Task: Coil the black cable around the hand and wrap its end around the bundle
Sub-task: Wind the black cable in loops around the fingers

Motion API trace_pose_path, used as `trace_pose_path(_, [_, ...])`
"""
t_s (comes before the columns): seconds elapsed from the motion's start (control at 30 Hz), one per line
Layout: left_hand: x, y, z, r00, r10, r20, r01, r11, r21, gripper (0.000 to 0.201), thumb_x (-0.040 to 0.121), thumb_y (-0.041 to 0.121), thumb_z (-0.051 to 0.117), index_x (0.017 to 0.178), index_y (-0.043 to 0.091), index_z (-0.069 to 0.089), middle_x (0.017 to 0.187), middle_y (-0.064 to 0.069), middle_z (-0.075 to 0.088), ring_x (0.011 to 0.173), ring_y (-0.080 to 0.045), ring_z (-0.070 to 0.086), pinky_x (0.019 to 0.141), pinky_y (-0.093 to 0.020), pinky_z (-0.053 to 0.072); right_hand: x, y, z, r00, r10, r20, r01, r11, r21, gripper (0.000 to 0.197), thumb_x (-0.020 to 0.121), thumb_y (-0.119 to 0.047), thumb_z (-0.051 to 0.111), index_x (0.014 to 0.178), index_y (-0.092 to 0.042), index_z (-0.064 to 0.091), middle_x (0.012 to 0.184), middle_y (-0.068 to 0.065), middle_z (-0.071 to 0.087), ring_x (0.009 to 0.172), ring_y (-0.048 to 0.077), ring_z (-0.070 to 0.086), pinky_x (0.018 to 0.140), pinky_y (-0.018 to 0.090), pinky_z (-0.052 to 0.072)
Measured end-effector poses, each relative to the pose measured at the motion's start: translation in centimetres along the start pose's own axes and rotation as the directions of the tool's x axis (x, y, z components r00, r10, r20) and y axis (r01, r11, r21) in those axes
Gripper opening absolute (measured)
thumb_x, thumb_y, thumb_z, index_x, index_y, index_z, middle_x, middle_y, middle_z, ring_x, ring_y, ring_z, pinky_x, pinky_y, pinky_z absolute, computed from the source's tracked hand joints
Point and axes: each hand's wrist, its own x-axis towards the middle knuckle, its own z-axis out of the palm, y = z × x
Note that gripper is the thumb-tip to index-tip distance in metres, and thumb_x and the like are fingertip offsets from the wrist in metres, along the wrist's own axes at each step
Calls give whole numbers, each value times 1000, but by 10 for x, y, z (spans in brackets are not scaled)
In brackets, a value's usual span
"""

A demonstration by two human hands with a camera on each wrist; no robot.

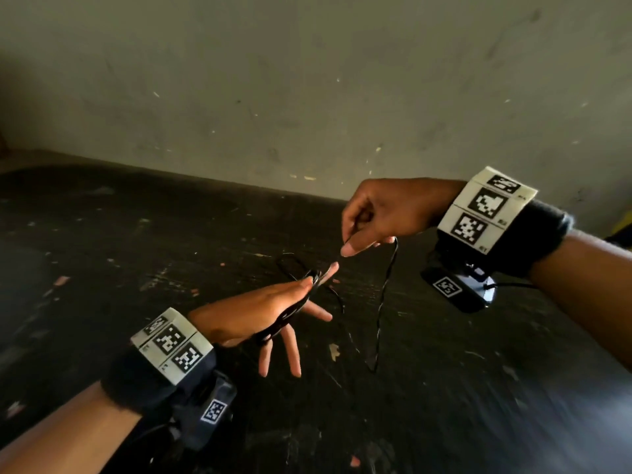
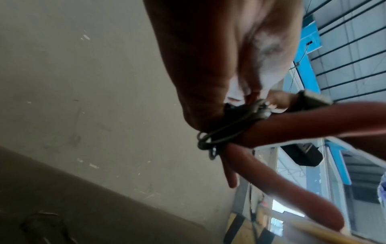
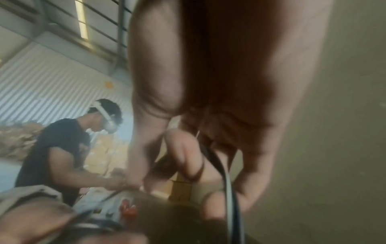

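Note:
A thin black cable (image 1: 383, 295) is wound in several turns across my left hand (image 1: 301, 313), forming a bundle (image 1: 290, 313) that runs from the thumb side to the little-finger side. That hand is held flat above the table with its fingers straight and spread. The left wrist view shows the same coil (image 2: 227, 128) lying across the left hand's fingers (image 2: 271, 132). Up and to the right, my right hand (image 1: 352, 241) pinches the cable between thumb and fingers. From there a long strand hangs down in a loop. The right wrist view shows the cable (image 3: 227, 181) passing through the curled fingers (image 3: 188, 165).
A dark, scuffed table (image 1: 136, 251) lies under both hands, with a stained wall (image 1: 307, 80) behind it. A slack loop of cable (image 1: 290, 261) lies on the table beyond the left hand. Another person (image 3: 58, 148) works nearby in the right wrist view.

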Motion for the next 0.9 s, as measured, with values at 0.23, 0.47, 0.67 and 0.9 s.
trace_pose_path(0.23, [-13,14,-5,943,190,272,-79,925,-372,54,86,63,37,138,60,25,144,-15,49,82,-31,74,38,-29,56,11,30,26,968,-5,-253,65,971,231,24,80,-33,70,78,-9,71,62,10,57,54,16,47,50,23,36])
trace_pose_path(0.47, [3,44,-26,883,439,-166,-441,657,-611,47,94,54,23,141,54,28,143,-20,47,85,-37,73,39,-33,57,42,33,138,970,118,-214,-27,923,383,27,98,-29,45,80,-18,62,59,1,51,48,10,49,45,20,42])
trace_pose_path(0.67, [28,48,-37,769,369,-522,-609,671,-423,45,98,52,20,143,57,17,153,-17,32,85,-34,73,55,-36,62,48,2,153,987,0,-161,22,991,133,18,95,-25,49,103,-12,59,92,5,65,80,16,65,76,37,56])
trace_pose_path(0.9, [39,13,-38,778,283,-560,-391,917,-79,44,97,52,20,138,62,8,153,-8,30,78,-27,70,44,-33,56,8,-27,92,988,-79,-136,55,984,-172,19,92,-22,54,103,-12,64,97,3,62,87,16,61,79,33,51])
